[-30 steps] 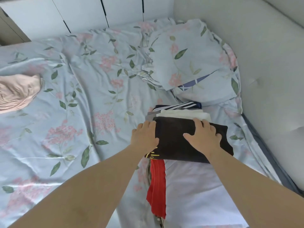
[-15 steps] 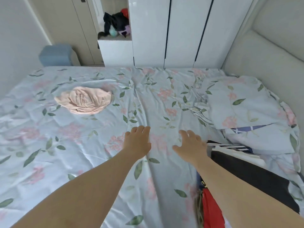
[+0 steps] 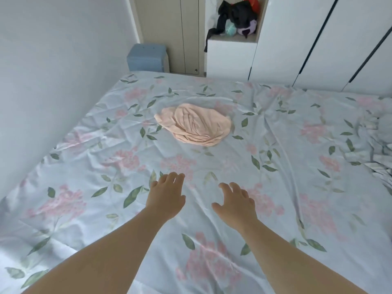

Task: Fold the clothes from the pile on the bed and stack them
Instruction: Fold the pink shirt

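Observation:
A crumpled peach-pink garment (image 3: 197, 124) lies alone on the floral blue bed sheet (image 3: 84, 166), toward the far middle of the bed. My left hand (image 3: 166, 196) and my right hand (image 3: 235, 203) reach out over the sheet with fingers spread and relaxed, holding nothing. Both hands are well short of the garment. The folded stack is out of view.
A pale wall (image 3: 53, 71) borders the bed on the left. A blue box (image 3: 147, 58) stands beyond the far edge. White wardrobe doors (image 3: 318, 39) rise behind, with an open shelf holding dark clothing (image 3: 235, 15). A rumpled pillow edge (image 3: 379, 145) shows at the right.
My hands left the dark folded garment on the stack and swung left across the bed. The view turned left, so the stack dropped out of sight and the pink garment came to the centre.

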`<state>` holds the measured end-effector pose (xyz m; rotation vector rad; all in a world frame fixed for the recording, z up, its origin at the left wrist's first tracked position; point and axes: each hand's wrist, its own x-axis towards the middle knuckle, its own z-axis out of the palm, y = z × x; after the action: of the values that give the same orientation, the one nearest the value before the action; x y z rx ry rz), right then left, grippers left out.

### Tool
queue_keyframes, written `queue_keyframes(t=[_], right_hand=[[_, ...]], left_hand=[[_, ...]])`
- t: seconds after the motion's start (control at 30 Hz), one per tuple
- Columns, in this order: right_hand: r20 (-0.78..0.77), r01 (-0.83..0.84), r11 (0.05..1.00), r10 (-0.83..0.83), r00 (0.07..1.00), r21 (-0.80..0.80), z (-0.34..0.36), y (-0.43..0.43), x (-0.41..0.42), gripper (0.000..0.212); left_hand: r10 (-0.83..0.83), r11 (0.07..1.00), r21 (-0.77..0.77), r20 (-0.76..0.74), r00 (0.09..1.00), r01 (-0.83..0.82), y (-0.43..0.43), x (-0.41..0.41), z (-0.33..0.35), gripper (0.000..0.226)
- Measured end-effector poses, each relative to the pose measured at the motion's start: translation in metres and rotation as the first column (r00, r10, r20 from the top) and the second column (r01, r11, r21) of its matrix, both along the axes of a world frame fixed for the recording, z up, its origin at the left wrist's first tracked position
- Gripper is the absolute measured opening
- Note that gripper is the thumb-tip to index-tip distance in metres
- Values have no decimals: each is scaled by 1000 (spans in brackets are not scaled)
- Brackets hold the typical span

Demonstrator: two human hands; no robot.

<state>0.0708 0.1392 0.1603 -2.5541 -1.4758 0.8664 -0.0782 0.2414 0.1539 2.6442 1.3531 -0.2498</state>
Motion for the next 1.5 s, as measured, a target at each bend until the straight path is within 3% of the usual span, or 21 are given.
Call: queue_keyframes(t=[0.27, 0.4, 0.5, 0.6, 0.8, 0.97, 1.27, 1.5], right_hand=[[36, -31, 997, 34, 999, -73, -113, 90, -4, 57], [55, -17, 1000, 17, 998, 0, -179, 138, 2, 57], [87, -36, 998, 31, 996, 57, -228, 162, 3, 60], [158, -47, 987, 22, 987, 156, -265, 185, 17, 62], [318, -70, 933, -49, 947, 353, -292, 259, 61, 64], [430, -151, 916, -25, 903, 371, -301, 319, 88, 64], [304, -1, 875, -167, 938, 484, -293, 348, 102, 30], [215, -19, 933, -63, 975, 359, -278, 251, 63, 24]], left_hand=[[40, 999, -11, 47, 998, -40, 81, -29, -123, 55], [64, 997, -57, 60, 996, -60, 119, -20, -197, 57], [123, 986, -106, -29, 992, -125, 131, -11, -256, 63], [150, 989, 17, 16, 989, -150, 128, -14, -293, 70], [92, 971, 193, 234, 968, -138, 128, -17, -311, 59], [62, 952, 269, 290, 955, -144, 129, -20, -318, 53], [56, 943, 293, 328, 943, -158, 129, -19, -319, 53], [99, 967, 197, 299, 949, -163, 129, -20, -309, 57]])
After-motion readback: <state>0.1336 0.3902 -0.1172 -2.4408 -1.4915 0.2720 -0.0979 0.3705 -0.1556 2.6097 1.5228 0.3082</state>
